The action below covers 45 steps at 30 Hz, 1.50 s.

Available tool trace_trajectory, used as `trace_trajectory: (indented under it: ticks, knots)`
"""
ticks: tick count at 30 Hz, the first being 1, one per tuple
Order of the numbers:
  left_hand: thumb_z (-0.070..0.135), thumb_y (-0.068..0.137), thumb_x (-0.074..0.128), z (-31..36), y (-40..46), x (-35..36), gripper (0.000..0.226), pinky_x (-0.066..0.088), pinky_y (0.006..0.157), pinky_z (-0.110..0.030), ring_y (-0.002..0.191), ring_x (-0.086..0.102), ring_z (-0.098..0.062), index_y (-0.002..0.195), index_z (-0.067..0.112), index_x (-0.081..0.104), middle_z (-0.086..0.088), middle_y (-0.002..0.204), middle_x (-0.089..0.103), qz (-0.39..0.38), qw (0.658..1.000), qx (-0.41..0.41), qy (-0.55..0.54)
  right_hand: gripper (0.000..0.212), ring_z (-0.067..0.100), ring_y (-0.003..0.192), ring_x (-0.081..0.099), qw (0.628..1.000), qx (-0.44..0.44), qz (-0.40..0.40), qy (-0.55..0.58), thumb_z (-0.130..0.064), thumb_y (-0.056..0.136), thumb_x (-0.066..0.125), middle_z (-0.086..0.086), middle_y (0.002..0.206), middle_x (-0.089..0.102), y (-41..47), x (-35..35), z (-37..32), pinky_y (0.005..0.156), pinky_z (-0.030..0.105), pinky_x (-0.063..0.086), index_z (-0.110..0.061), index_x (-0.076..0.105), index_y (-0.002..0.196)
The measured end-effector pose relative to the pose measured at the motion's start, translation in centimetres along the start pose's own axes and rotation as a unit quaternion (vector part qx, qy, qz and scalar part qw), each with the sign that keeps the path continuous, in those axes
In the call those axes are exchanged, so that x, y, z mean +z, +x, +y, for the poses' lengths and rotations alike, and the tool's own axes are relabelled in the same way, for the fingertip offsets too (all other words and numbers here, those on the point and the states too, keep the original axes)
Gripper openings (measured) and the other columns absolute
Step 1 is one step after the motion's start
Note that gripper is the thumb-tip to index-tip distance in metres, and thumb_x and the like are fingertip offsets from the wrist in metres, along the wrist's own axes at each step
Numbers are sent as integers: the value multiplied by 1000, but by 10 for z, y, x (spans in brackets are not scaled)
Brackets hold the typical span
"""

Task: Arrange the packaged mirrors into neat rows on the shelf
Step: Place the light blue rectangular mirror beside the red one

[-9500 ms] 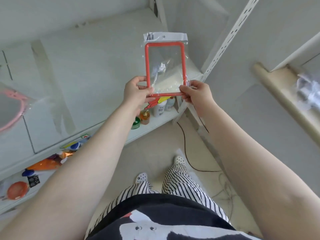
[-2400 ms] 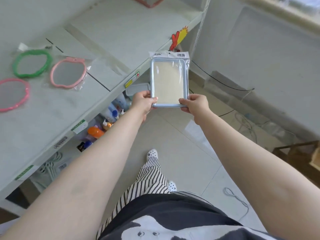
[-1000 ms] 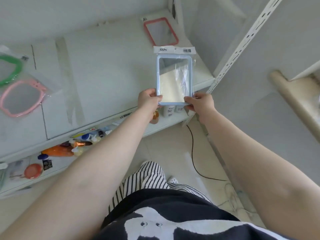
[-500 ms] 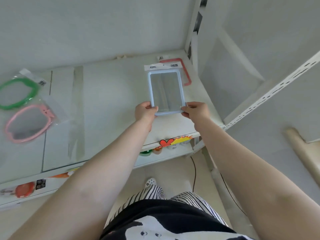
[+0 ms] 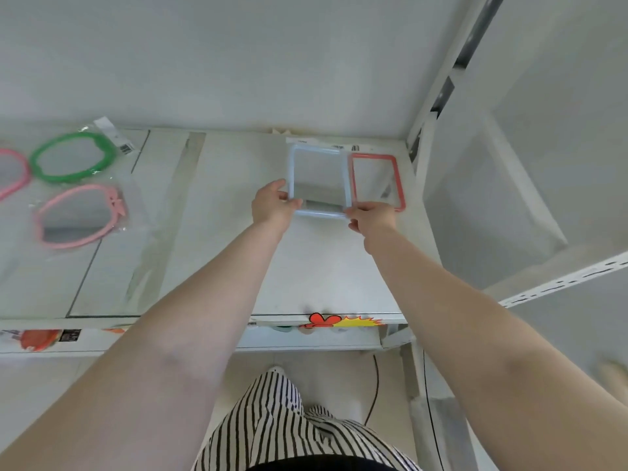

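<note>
A light blue rectangular packaged mirror [image 5: 317, 180] lies flat or nearly flat at the back right of the white shelf [image 5: 221, 239]. My left hand [image 5: 273, 203] grips its near left corner and my right hand [image 5: 370, 217] grips its near right corner. Right beside it, against the shelf's right end, lies a red rectangular packaged mirror [image 5: 377, 181]. At the far left lie a green round mirror [image 5: 73, 158], a pink apple-shaped mirror [image 5: 80, 215] and part of another pink mirror [image 5: 12, 173].
The shelf's back wall stands just behind the two rectangular mirrors. A white upright post [image 5: 438, 86] bounds the shelf on the right. A red and yellow sticker [image 5: 339, 321] hangs on the front edge. A lower shelf [image 5: 44, 338] holds small goods.
Both hands have carried the blue mirror farther back and lowered it beside the red mirror. The view has tilted up toward the shelf's back.
</note>
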<state>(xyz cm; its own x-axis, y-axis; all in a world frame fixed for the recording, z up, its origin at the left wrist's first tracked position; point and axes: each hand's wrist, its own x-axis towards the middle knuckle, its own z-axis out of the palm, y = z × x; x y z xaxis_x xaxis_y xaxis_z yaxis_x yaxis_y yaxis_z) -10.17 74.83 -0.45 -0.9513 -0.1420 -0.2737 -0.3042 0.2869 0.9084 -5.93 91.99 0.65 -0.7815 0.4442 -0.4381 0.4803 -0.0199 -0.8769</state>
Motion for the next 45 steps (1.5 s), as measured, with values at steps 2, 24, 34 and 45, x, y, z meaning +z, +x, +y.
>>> trace_trajectory:
  ticks: [2, 24, 34, 45]
  knots:
    - [11, 77, 75, -1, 4, 2, 60, 50, 98, -40, 107, 64, -31, 132, 10, 53, -15, 118, 65, -8, 1000, 16, 25, 29, 13, 54, 50, 1000, 9, 8, 9, -2, 81, 70, 6, 76, 60, 7, 5, 5, 68, 25, 52, 2, 67, 109]
    - [9, 78, 73, -40, 78, 31, 42, 40, 75, -16, 88, 61, -21, 119, 5, 64, -14, 107, 69, -1, 995, 63, 82, 16, 26, 89, 65, 965, -130, 98, -207, -18, 84, 68, 9, 101, 70, 80, 38, 23, 79, 33, 52, -10, 67, 98]
    - [20, 67, 83, -38, 75, 35, 77, 33, 110, -30, 134, 41, -28, 134, 3, 49, -12, 144, 44, -68, 970, 152, 177, 61, 29, 132, 33, 912, -144, 194, -333, -46, 78, 70, 3, 142, 45, 87, 29, 37, 108, 42, 23, -25, 53, 132]
    - [20, 69, 83, -43, 75, 40, 88, 31, 114, -36, 136, 41, -27, 143, 4, 38, -11, 150, 39, -61, 968, 167, 180, 46, 29, 133, 32, 910, -148, 169, -349, -47, 80, 68, 2, 144, 41, 84, 29, 39, 109, 41, 21, -30, 61, 122]
